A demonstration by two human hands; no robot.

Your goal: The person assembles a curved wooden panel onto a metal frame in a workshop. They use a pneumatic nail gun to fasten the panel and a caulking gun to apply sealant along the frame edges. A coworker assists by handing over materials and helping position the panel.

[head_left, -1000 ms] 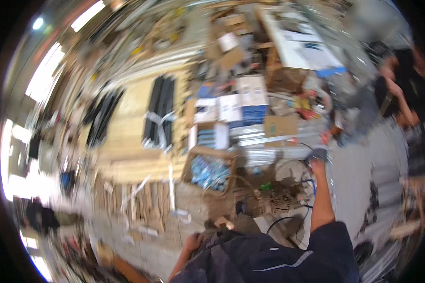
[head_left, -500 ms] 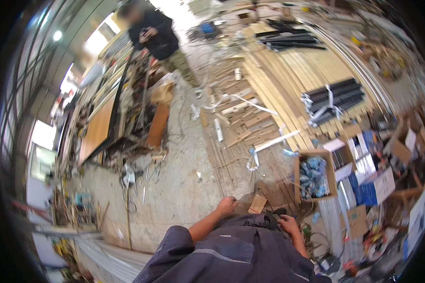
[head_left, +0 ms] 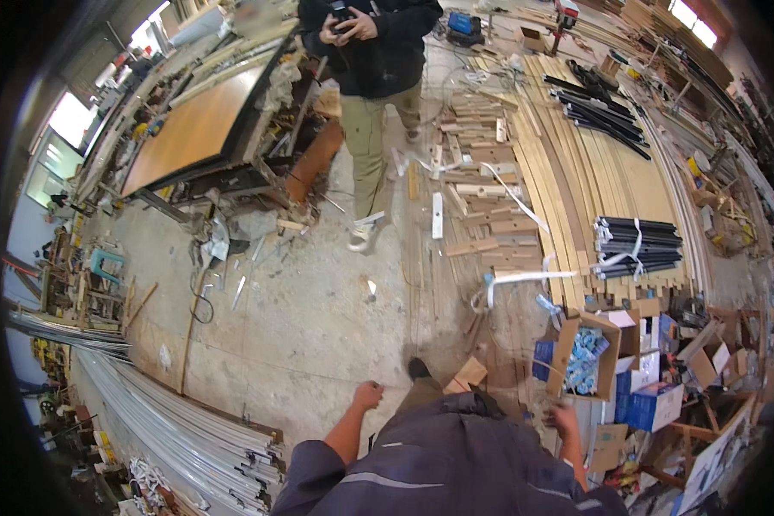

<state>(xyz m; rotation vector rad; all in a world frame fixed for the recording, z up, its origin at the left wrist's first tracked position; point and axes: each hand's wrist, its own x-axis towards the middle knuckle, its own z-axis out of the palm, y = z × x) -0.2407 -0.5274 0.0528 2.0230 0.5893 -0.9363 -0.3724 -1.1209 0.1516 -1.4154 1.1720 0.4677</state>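
My left hand (head_left: pixel 368 396) hangs over the bare concrete floor, left of my waist. Its fingers are loosely curled, with nothing visible in them. On the other side, my right hand (head_left: pixel 564 420) hangs just below an open cardboard box (head_left: pixel 611 364) of small blue-and-white wrapped items. Its fingers look loosely apart and somewhat blurred, and no object shows in them. The hand appears apart from the box. A flat brown cardboard piece (head_left: pixel 466 377) lies on the floor ahead of my waist, by my dark shoe (head_left: pixel 418 368).
Ahead stands another person (head_left: pixel 374 69) holding a small dark device. Wooden pieces (head_left: pixel 499 225), long boards (head_left: pixel 568 172) and a strapped black bundle (head_left: pixel 636 248) lie ahead right. A workbench (head_left: pixel 193 129) stands left. Metal profiles (head_left: pixel 181 430) lie near left; cartons (head_left: pixel 654 404) crowd the right.
The view has shifted, and the other person appears nearer and farther right. My hands have swung wider apart; my right hand has moved away from my waist.
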